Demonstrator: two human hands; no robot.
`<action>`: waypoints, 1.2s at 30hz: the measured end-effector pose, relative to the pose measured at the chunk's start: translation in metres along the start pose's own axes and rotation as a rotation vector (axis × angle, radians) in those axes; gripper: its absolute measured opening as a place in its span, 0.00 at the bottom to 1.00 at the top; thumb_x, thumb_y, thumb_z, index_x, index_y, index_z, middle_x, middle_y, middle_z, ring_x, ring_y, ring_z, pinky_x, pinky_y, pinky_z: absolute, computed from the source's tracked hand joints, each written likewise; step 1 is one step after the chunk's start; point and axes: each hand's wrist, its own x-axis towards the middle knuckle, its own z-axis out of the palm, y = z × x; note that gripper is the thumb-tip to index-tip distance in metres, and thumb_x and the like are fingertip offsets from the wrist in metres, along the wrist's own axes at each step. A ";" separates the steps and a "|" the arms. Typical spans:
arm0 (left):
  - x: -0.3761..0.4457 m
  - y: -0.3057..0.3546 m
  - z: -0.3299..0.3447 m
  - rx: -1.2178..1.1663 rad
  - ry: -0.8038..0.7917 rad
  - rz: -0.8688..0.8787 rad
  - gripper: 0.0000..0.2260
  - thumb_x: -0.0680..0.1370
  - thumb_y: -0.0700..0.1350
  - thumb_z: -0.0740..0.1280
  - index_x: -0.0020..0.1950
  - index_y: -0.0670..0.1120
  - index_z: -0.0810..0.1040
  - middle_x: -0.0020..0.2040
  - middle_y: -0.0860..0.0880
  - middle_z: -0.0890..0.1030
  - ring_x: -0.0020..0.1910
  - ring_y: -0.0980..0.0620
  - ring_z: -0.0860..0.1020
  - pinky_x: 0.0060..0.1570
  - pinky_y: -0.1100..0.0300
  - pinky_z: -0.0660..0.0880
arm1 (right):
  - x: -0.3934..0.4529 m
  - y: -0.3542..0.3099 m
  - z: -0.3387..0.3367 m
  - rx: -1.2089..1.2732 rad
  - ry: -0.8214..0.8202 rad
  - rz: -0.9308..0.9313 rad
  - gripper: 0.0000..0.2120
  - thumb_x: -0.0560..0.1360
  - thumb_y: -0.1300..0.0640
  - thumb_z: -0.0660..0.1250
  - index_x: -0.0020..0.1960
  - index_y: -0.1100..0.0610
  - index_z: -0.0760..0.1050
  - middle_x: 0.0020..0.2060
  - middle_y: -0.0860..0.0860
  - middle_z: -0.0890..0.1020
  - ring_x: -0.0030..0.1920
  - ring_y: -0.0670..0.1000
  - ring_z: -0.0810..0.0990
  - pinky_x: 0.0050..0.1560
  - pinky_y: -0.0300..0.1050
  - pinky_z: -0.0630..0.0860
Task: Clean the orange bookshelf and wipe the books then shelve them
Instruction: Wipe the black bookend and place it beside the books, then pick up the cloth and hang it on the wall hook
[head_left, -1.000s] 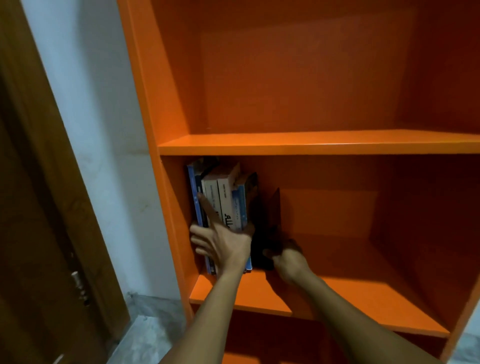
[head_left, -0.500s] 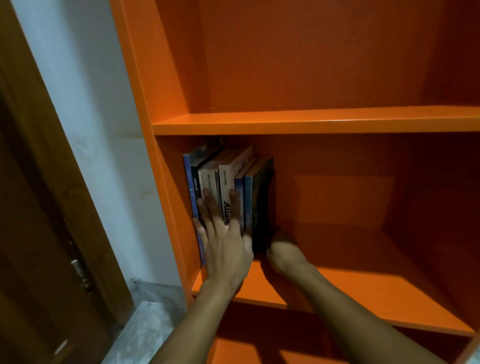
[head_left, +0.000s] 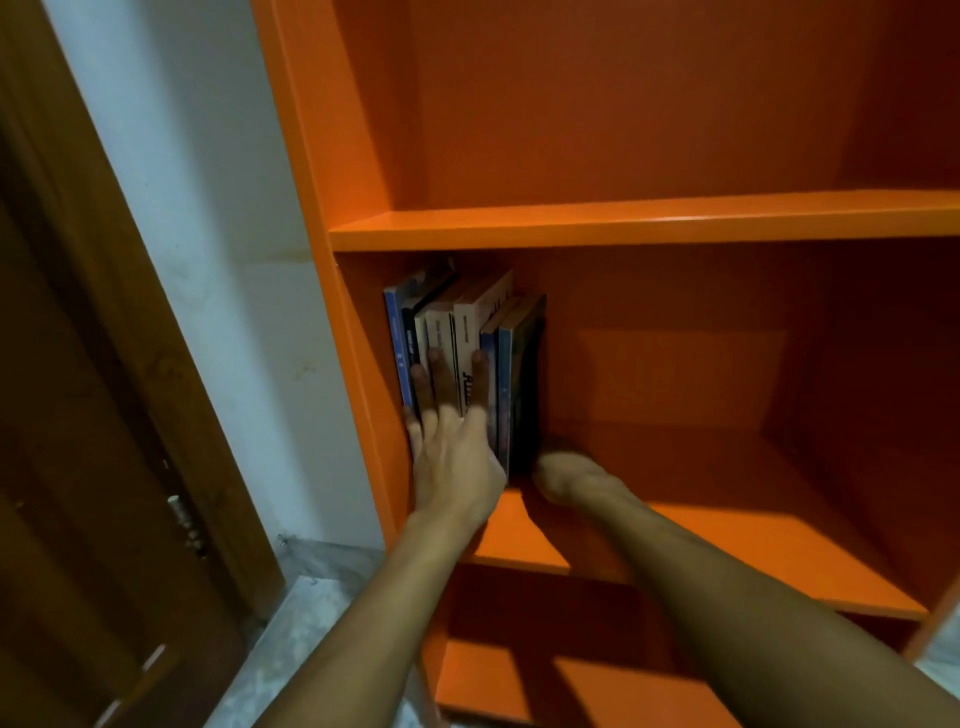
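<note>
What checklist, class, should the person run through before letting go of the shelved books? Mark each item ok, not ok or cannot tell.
1. Books stand upright against the left wall of the orange bookshelf: ok.
2. Left hand presses flat on the spines: ok.
3. Right hand braces the dark end book: cannot tell, its fingers are hidden.
4. Spines flush along the front: not ok, some sit further back.
5. Room to the right for more books: ok.
6. Books wiped clean: cannot tell.

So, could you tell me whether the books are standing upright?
Nearly upright: the books stand on end, tops leaning slightly right, left hand against their spines.
</note>
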 end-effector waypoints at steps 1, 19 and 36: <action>-0.001 -0.001 -0.002 -0.003 0.005 0.014 0.43 0.77 0.35 0.61 0.80 0.54 0.35 0.78 0.41 0.29 0.76 0.40 0.27 0.76 0.42 0.36 | -0.006 0.003 0.000 0.006 0.014 -0.001 0.16 0.83 0.60 0.54 0.66 0.62 0.74 0.67 0.60 0.75 0.66 0.59 0.74 0.63 0.48 0.71; -0.210 -0.041 0.078 -0.528 -0.075 0.146 0.17 0.76 0.28 0.59 0.61 0.40 0.79 0.54 0.43 0.76 0.53 0.46 0.78 0.52 0.56 0.75 | -0.109 0.105 0.207 0.229 -0.536 0.094 0.08 0.77 0.62 0.64 0.44 0.62 0.80 0.39 0.62 0.84 0.35 0.56 0.81 0.29 0.39 0.71; -0.452 -0.033 0.206 -0.260 -1.158 -0.640 0.21 0.77 0.42 0.66 0.70 0.44 0.72 0.66 0.44 0.77 0.64 0.46 0.76 0.61 0.59 0.72 | -0.212 0.208 0.423 0.137 -0.509 0.427 0.17 0.76 0.51 0.62 0.64 0.53 0.73 0.62 0.56 0.78 0.62 0.60 0.75 0.61 0.48 0.70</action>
